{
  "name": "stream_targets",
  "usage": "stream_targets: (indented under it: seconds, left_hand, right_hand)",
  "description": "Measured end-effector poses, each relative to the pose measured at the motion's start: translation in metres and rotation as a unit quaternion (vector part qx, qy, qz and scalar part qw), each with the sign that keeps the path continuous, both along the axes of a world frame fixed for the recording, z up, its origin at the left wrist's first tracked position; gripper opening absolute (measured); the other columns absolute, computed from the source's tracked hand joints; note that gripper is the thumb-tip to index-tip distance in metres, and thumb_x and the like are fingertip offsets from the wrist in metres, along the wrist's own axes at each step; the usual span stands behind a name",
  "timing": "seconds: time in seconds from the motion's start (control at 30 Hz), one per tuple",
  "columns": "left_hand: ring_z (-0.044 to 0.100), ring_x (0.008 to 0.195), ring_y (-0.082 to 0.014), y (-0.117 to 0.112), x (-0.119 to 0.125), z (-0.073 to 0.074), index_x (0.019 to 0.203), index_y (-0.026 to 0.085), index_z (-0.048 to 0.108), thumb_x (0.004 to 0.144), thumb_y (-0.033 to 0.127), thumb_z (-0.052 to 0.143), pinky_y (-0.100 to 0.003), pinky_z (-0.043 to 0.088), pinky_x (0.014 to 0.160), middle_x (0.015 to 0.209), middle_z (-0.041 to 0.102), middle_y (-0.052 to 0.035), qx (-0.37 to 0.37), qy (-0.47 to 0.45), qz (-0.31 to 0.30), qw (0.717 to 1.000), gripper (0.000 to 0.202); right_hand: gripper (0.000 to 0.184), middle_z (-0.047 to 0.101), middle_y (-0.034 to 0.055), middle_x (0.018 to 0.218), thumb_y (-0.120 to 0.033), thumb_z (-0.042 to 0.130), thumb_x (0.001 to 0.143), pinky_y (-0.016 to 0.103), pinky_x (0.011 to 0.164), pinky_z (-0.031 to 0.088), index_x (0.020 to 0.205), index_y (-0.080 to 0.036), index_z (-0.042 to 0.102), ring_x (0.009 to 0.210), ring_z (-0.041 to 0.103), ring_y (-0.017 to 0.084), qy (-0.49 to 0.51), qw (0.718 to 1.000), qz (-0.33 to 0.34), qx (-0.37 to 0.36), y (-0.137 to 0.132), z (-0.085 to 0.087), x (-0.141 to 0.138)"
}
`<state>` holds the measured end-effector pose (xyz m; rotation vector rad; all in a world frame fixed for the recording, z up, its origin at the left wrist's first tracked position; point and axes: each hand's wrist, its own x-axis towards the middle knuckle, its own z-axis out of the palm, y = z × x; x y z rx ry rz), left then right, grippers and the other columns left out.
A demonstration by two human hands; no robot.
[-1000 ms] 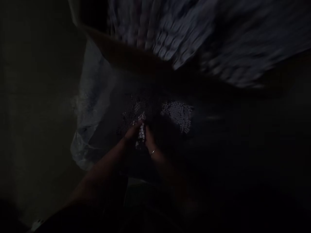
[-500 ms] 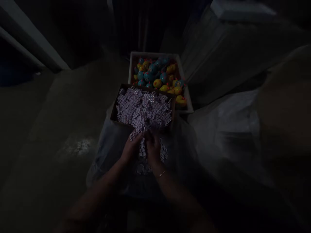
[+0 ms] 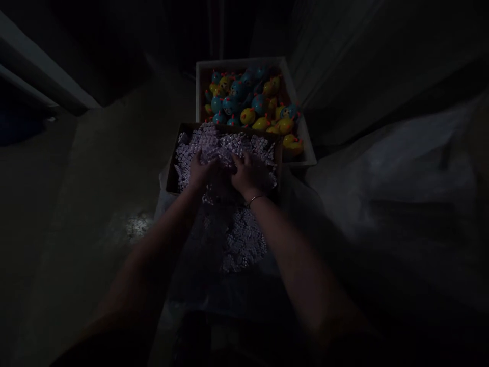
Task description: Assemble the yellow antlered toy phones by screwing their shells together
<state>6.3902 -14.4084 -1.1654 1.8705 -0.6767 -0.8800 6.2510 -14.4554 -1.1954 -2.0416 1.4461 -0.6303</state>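
Pale pieces with a small gridded, bumpy surface (image 3: 183, 155) fill a shallow cardboard box (image 3: 278, 176); their exact kind is too dark to tell. My left hand (image 3: 201, 172) reaches into the box, its thumb up and its fingers curled into a raised clump of these pieces. Facing it, my right hand (image 3: 245, 176), with a thin bracelet at the wrist, grips into the same heap. The fingertips of both hands are partly buried. Closer to me, a loose pile of the same pieces (image 3: 244, 239) lies on a dark, filmy covering (image 3: 191, 285).
Behind the cardboard box stands a pale-rimmed crate (image 3: 296, 97) of blue and yellow duck-like toys (image 3: 248, 116). Whitish sheeting (image 3: 405, 173) bulges at the right. Concrete floor (image 3: 84, 204) lies to the left. The scene is very dark.
Both hands have moved forward, from in front of the box into its contents, and farther apart. The clump they held near me is out of them, and the near pile looks larger.
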Motion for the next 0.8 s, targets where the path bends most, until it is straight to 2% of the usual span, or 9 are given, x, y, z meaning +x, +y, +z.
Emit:
stream_targets:
  seconds: [0.1,0.2,0.27,0.33,0.4,0.47,0.67,0.73,0.8]
  left_hand:
    - [0.043,0.138,-0.033,0.001,0.013,0.005,0.136,0.011,0.052,0.079,0.028,0.07,-0.042,0.036,0.113,0.148,0.046,-0.0183,0.038,-0.085,-0.026,0.995,0.062]
    - [0.027,0.147,-0.0324,0.018,0.014,0.017,0.136,0.012,0.054,0.077,0.03,0.072,-0.041,0.025,0.119,0.158,0.031,-0.0181,0.026,-0.162,-0.064,0.984,0.064]
    - [0.023,0.149,-0.0316,0.042,0.01,0.019,0.143,0.017,0.049,0.081,0.038,0.069,-0.046,0.016,0.121,0.161,0.027,-0.0139,0.002,-0.281,-0.14,0.949,0.068]
    - [0.021,0.149,-0.0341,0.069,0.006,0.012,0.146,0.025,0.046,0.082,0.043,0.067,-0.055,0.002,0.121,0.16,0.031,-0.0108,0.003,-0.368,-0.258,0.893,0.069]
    - [0.024,0.148,-0.0354,0.089,0.006,0.0,0.144,0.033,0.048,0.085,0.041,0.064,-0.059,-0.006,0.119,0.158,0.036,-0.0075,0.033,-0.387,-0.362,0.848,0.061]
    - [0.024,0.148,-0.0339,0.094,0.012,-0.012,0.145,0.036,0.047,0.09,0.035,0.057,-0.059,-0.005,0.119,0.159,0.035,-0.0058,0.065,-0.391,-0.387,0.832,0.056]
    - [0.017,0.151,-0.0307,0.071,0.039,-0.032,0.149,0.029,0.042,0.092,0.035,0.053,-0.055,-0.006,0.12,0.162,0.026,-0.0069,0.1,-0.409,-0.299,0.856,0.058]
    - [0.018,0.151,-0.0289,0.073,0.047,-0.035,0.148,0.024,0.043,0.092,0.036,0.052,-0.053,-0.002,0.121,0.162,0.028,-0.0104,0.084,-0.403,-0.229,0.882,0.057]
    - [0.019,0.151,-0.0273,0.079,0.059,-0.039,0.148,0.017,0.04,0.093,0.033,0.048,-0.052,0.007,0.122,0.161,0.028,-0.0154,0.087,-0.391,-0.114,0.909,0.058]
  right_hand:
    - [0.049,0.049,0.0145,0.142,-0.045,0.069,0.081,0.067,0.113,0.021,0.124,-0.022,0.065,0.135,0.038,0.04,0.046,0.999,0.002,-0.026,-0.01,0.001,-0.007]
    - [0.055,0.049,0.0149,0.142,-0.059,0.059,0.085,0.06,0.115,0.024,0.124,-0.021,0.064,0.137,0.038,0.035,0.032,0.996,-0.005,-0.079,-0.016,0.012,-0.024]
    - [0.059,0.045,0.0154,0.145,-0.061,0.052,0.088,0.053,0.117,0.028,0.13,-0.019,0.06,0.139,0.037,0.031,0.011,0.992,-0.027,-0.122,-0.01,0.015,-0.046]
    - [0.063,0.042,0.017,0.148,-0.058,0.052,0.089,0.049,0.117,0.03,0.136,-0.017,0.053,0.142,0.035,0.029,-0.003,0.991,-0.057,-0.124,0.002,0.011,-0.075]
    - [0.074,0.041,0.0209,0.148,-0.058,0.058,0.084,0.052,0.117,0.028,0.141,-0.013,0.045,0.143,0.034,0.032,-0.021,0.99,-0.123,-0.069,0.016,-0.003,-0.103]
    - [0.075,0.043,0.0243,0.145,-0.056,0.056,0.083,0.055,0.116,0.03,0.141,-0.01,0.041,0.141,0.037,0.033,-0.047,0.981,-0.186,-0.013,0.029,-0.02,-0.123]
    - [0.064,0.045,0.0253,0.144,-0.042,0.045,0.087,0.047,0.115,0.034,0.139,-0.006,0.04,0.138,0.043,0.028,-0.085,0.964,-0.243,0.07,0.043,-0.054,-0.128]
    - [0.059,0.047,0.0228,0.144,-0.034,0.042,0.085,0.045,0.113,0.036,0.138,-0.007,0.042,0.136,0.045,0.026,-0.101,0.957,-0.255,0.097,0.04,-0.056,-0.126]
    - [0.057,0.055,0.0199,0.137,-0.026,0.043,0.08,0.043,0.107,0.043,0.134,-0.008,0.047,0.127,0.053,0.025,-0.118,0.949,-0.26,0.132,0.032,-0.055,-0.129]
